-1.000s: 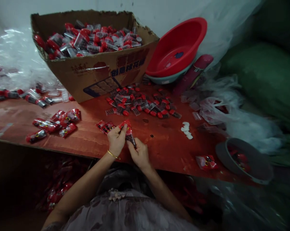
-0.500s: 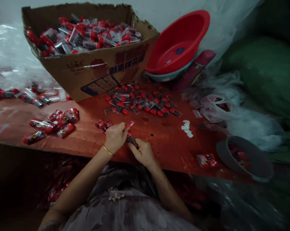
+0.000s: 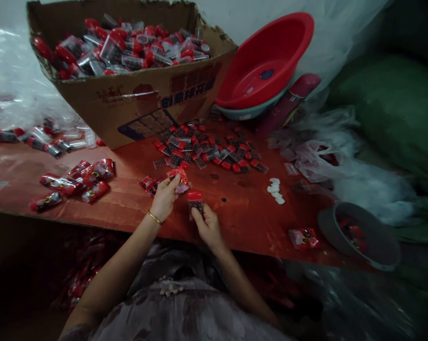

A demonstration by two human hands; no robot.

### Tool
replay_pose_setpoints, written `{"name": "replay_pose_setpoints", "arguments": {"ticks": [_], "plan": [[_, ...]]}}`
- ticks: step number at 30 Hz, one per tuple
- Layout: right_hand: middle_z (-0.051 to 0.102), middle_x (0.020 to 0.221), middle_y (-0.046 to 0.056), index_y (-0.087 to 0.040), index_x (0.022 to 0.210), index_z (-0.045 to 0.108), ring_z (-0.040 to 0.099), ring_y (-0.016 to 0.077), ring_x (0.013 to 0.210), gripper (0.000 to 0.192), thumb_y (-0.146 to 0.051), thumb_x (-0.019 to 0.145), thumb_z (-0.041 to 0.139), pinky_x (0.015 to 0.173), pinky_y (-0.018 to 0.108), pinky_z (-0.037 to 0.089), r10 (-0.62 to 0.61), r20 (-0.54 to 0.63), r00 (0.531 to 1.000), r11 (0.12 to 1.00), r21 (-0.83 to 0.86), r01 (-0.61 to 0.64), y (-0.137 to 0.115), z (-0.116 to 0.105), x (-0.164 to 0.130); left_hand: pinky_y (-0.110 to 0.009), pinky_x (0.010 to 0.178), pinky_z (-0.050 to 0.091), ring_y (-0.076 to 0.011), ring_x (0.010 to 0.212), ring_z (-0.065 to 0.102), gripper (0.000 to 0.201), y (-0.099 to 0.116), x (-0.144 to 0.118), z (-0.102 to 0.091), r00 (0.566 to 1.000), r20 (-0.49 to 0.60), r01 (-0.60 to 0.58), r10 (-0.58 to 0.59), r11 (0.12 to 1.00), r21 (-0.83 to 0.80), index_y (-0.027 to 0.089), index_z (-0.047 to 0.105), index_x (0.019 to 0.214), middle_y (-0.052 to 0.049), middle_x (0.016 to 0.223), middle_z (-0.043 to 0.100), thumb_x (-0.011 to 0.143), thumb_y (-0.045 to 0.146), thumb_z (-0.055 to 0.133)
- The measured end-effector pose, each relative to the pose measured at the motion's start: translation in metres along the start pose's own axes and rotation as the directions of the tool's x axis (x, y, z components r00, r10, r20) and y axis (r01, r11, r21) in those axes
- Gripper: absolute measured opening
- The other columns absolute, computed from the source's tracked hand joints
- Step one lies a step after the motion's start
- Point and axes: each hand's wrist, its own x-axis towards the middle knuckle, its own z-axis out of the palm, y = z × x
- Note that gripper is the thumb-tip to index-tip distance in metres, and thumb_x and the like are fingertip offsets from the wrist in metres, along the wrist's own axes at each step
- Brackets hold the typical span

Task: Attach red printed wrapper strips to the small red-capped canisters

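My left hand (image 3: 165,198) pinches a small red plastic packet (image 3: 178,178) above the red table (image 3: 242,213). My right hand (image 3: 208,225) holds a small clear tube with a red cap (image 3: 195,201) upright, just to the right of the packet. The two hands are a little apart. A couple of red packets (image 3: 148,184) lie on the table by my left hand. Beyond them lies a loose pile of red-capped tubes (image 3: 208,151).
A cardboard box (image 3: 135,99) full of red-capped tubes stands at the back. A red basin (image 3: 267,61) leans behind the pile. Filled red packets (image 3: 75,182) lie at the left, white discs (image 3: 276,191) and a grey bowl (image 3: 359,234) at the right.
My hands were together on one packet and tube; now they have parted, the left keeping the red packet, the right holding the red-capped tube upright.
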Motion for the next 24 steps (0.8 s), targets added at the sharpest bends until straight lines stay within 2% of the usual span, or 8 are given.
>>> {"name": "replay_pose_setpoints", "arguments": {"ticks": [3, 7, 10, 13, 17, 20, 22, 24], "plan": [[0.06, 0.088, 0.005, -0.02, 0.092, 0.058, 0.057, 0.0163, 0.082, 0.023, -0.035, 0.09, 0.04, 0.075, 0.028, 0.046, -0.029, -0.102, 0.994, 0.999, 0.04, 0.034, 0.002, -0.003, 0.001, -0.024, 0.062, 0.048, -0.0114, 0.061, 0.061, 0.036, 0.001, 0.002, -0.007, 0.998, 0.002, -0.066, 0.066, 0.997, 0.045, 0.015, 0.062, 0.073, 0.0, 0.067, 0.066, 0.054, 0.041, 0.078], [0.058, 0.082, 0.005, -0.019, 0.08, 0.06, 0.055, 0.0183, 0.079, 0.022, -0.036, 0.086, 0.046, 0.074, 0.03, 0.044, -0.045, -0.12, 0.992, 0.961, -0.276, 0.01, 0.01, -0.016, 0.012, -0.022, 0.059, 0.045, -0.0089, 0.057, 0.054, 0.033, -0.001, 0.004, -0.02, 0.978, 0.153, -0.178, 0.14, 0.944, 0.277, 0.013, 0.065, 0.07, 0.001, 0.063, 0.063, 0.058, 0.042, 0.075], [0.058, 0.07, 0.006, -0.02, 0.074, 0.06, 0.055, 0.0196, 0.07, 0.022, -0.036, 0.085, 0.048, 0.066, 0.03, 0.042, 0.033, -0.069, 0.997, 0.846, -0.529, -0.065, 0.015, -0.026, 0.02, -0.022, 0.054, 0.04, -0.0088, 0.054, 0.05, 0.032, -0.004, 0.002, -0.028, 0.956, 0.282, -0.209, 0.087, 0.874, 0.438, 0.013, 0.064, 0.069, 0.001, 0.059, 0.06, 0.064, 0.044, 0.07], [0.061, 0.086, 0.013, -0.016, 0.097, 0.061, 0.057, 0.026, 0.082, 0.029, -0.04, 0.083, 0.051, 0.069, 0.035, 0.043, -0.006, -0.193, 0.981, 0.771, -0.626, -0.118, 0.007, -0.033, 0.025, -0.022, 0.052, 0.038, -0.0098, 0.053, 0.049, 0.031, -0.003, -0.003, -0.032, 0.909, 0.416, -0.232, -0.028, 0.795, 0.561, 0.014, 0.062, 0.068, 0.001, 0.058, 0.059, 0.071, 0.044, 0.063], [0.059, 0.105, 0.012, -0.02, 0.118, 0.053, 0.057, 0.0232, 0.094, 0.04, -0.038, 0.083, 0.053, 0.08, 0.036, 0.044, -0.193, -0.016, 0.981, 0.874, -0.457, 0.165, -0.019, -0.038, 0.026, -0.021, 0.046, 0.031, -0.0102, 0.049, 0.045, 0.024, 0.004, -0.012, -0.031, 0.836, 0.529, -0.364, -0.146, 0.573, 0.734, 0.016, 0.059, 0.06, 0.003, 0.052, 0.055, 0.073, 0.036, 0.059], [0.065, 0.087, 0.005, -0.023, 0.094, 0.064, 0.059, 0.0191, 0.083, 0.017, -0.032, 0.082, 0.055, 0.078, 0.032, 0.046, -0.229, 0.133, 0.964, 0.926, -0.275, 0.258, -0.03, -0.031, 0.024, -0.022, 0.046, 0.028, -0.0093, 0.045, 0.04, 0.022, 0.007, -0.017, -0.032, 0.837, 0.532, -0.438, -0.129, 0.424, 0.792, 0.017, 0.055, 0.052, 0.004, 0.046, 0.048, 0.069, 0.029, 0.061], [0.065, 0.074, 0.003, -0.021, 0.078, 0.064, 0.059, 0.0169, 0.072, 0.014, -0.03, 0.082, 0.053, 0.07, 0.03, 0.047, -0.16, 0.027, 0.987, 0.97, -0.182, 0.163, -0.028, -0.021, 0.022, -0.022, 0.047, 0.031, -0.0097, 0.047, 0.042, 0.018, 0.006, -0.02, -0.035, 0.869, 0.488, -0.399, -0.077, 0.474, 0.785, 0.017, 0.058, 0.058, 0.004, 0.05, 0.05, 0.069, 0.03, 0.063], [0.062, 0.067, 0.001, -0.02, 0.075, 0.061, 0.056, 0.0142, 0.062, 0.016, -0.032, 0.082, 0.052, 0.061, 0.027, 0.047, -0.035, -0.163, 0.986, 0.998, -0.049, 0.027, -0.023, -0.009, 0.019, -0.022, 0.054, 0.039, -0.0115, 0.056, 0.051, 0.021, -0.001, -0.025, -0.038, 0.916, 0.401, -0.301, -0.007, 0.648, 0.699, 0.016, 0.062, 0.075, 0.002, 0.063, 0.059, 0.067, 0.034, 0.067]]}}
